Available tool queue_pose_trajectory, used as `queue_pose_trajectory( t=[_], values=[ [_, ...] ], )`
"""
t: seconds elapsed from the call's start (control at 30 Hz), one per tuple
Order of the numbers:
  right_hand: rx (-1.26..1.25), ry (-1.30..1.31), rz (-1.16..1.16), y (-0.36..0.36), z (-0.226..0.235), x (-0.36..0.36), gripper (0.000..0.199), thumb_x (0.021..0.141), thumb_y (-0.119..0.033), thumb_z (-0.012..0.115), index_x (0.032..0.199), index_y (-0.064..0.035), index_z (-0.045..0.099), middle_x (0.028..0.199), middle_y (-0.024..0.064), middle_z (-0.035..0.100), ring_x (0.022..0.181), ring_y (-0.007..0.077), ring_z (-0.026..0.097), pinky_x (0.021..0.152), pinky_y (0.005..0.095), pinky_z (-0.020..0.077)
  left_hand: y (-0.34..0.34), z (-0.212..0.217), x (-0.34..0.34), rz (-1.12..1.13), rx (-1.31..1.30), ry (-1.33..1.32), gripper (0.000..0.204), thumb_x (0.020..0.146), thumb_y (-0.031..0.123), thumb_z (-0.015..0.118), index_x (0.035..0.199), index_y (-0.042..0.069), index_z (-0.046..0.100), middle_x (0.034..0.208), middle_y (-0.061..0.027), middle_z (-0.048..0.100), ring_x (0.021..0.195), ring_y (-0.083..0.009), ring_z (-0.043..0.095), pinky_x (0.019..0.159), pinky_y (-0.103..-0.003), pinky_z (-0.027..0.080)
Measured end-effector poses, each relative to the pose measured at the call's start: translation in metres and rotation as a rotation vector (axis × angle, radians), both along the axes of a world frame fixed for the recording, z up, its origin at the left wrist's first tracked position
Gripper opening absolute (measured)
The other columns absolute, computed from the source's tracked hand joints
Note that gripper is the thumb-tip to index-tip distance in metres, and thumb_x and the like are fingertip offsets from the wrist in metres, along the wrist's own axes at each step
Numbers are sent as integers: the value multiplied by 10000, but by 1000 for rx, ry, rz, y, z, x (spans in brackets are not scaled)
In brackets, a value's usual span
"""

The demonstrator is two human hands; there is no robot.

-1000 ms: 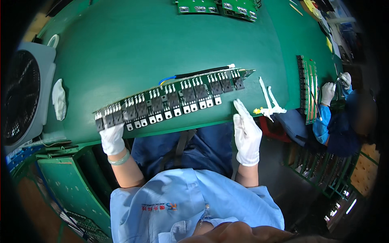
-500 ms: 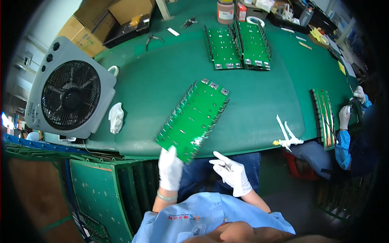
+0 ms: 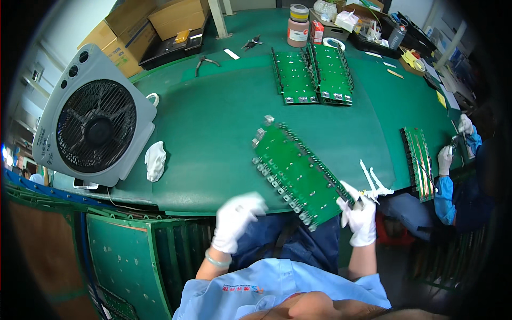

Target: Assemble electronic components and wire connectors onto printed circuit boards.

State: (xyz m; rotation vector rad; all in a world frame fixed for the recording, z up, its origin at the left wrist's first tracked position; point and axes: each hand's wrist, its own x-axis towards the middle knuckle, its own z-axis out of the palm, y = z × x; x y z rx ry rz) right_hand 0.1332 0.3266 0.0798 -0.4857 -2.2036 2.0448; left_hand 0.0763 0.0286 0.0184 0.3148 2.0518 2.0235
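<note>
Two white-gloved hands work at the near edge of the green bench (image 3: pixel 213 133). Right hand (image 3: pixel 358 217) pinches the near corner of a long green circuit board (image 3: pixel 296 173), fingers clamped on its edge; the board slants up and away from that hand toward the bench middle, solder side showing, a row of small metal-tabbed components along its left edge. It seems lifted or tilted off the mat, though whether the far end touches the bench cannot be told. Left hand (image 3: pixel 237 216) is blurred, just beside the board's lower left edge, not touching it; fingers look loosely curled, holding nothing as far as can be seen. Judgement on handling: board looks stiff and light but long, so a one-corner hold will let it flex and swing; component legs and tabs are fragile, so bare edges are the place to grip, ideally both long sides. Just beyond the right hand lie white plastic pieces (image 3: pixel 373 181) on the mat. Well left of the left hand, a crumpled white cloth (image 3: pixel 155 160) and a grey box fan (image 3: pixel 93 130). Far ahead, two more green boards (image 3: pixel 312 74) side by side. Off right, another person's gloved hand (image 3: pixel 444 160) tends a narrow board (image 3: pixel 418 160).
</note>
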Motion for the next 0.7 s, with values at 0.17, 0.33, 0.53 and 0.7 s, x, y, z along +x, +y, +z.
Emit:
queue_pose_trajectory(
  t=[0.17, 0.33, 0.53, 0.7],
  values=[
    [448, 318, 385, 27, 32, -54, 580, 671, 157, 459, 1200, -11, 627, 1029, 103, 700, 941, 150, 653, 841, 244, 490, -11, 26, -68, 270, 162, 289, 764, 745, 45, 713, 1420, 19, 357, 1400, -160, 455, 1240, -237, 489, 1028, -357, 398],
    [17, 318, 46, 14, 11, -81, 836, 662, 131, 418, 1467, -66, 308, 1328, 143, 529, 900, 90, 570, 825, 220, 478, -25, -19, -64, 72, 432, -113, 357, 799, 88, 711, 1108, -51, 598, 1115, -127, 640, 939, -164, 614, 843, -298, 485],
    [-27, 378, -537, -12, -86, -56, 334, 980, -215, 490, 1226, 10, 508, 777, 25, 574, 484, 15, 365, 412, 175, 267, -7, -22, -59, 261, 393, 35, 244, 859, 80, 660, 1073, -25, 611, 1006, -53, 657, 681, -26, 458, 587, -165, 372],
    [336, 551, -100, -50, -63, -27, 390, 972, -307, 463, 1033, 38, 635, 839, 107, 662, 585, 125, 544, 534, 264, 438, -1, -15, -61, 171, 534, 46, 225, 900, 85, 593, 1073, -59, 603, 1077, -134, 663, 729, -62, 527, 653, -201, 442]
  ],
)
